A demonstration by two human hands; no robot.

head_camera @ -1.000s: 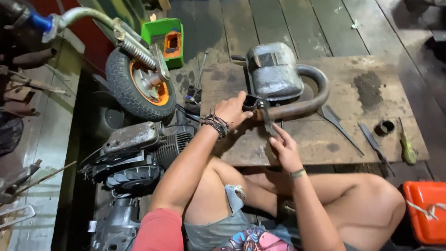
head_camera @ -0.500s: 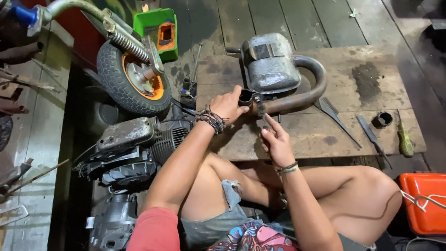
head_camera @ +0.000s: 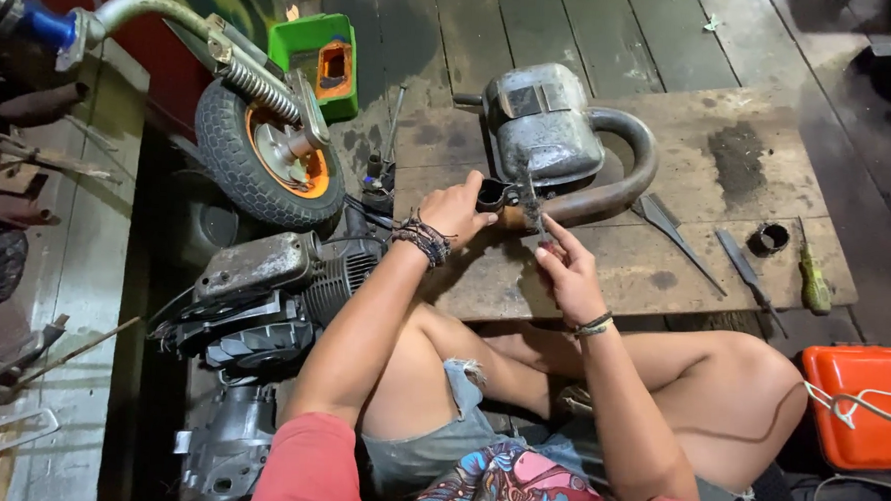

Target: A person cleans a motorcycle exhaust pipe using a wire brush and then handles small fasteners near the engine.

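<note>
A grey metal exhaust muffler (head_camera: 541, 119) with a curved pipe (head_camera: 624, 183) lies on a low wooden board (head_camera: 685, 261). My left hand (head_camera: 459, 209) grips the open end of the pipe at its near left. My right hand (head_camera: 565, 266) holds a thin metal tool (head_camera: 530, 196) whose tip rests against the pipe's flange, just below the muffler body. I sit cross-legged in front of the board.
A flat scraper (head_camera: 667, 222), a file (head_camera: 745, 269), a small dark cup (head_camera: 771, 238) and a green-handled screwdriver (head_camera: 813, 282) lie on the board's right. A small wheel with an orange hub (head_camera: 269, 158), a green box (head_camera: 323, 63), engine parts (head_camera: 263, 293) and an orange case (head_camera: 864, 404) surround me.
My left hand stays on the pipe end. My right hand has kept working the thin tool at the flange; the view has shifted slightly.
</note>
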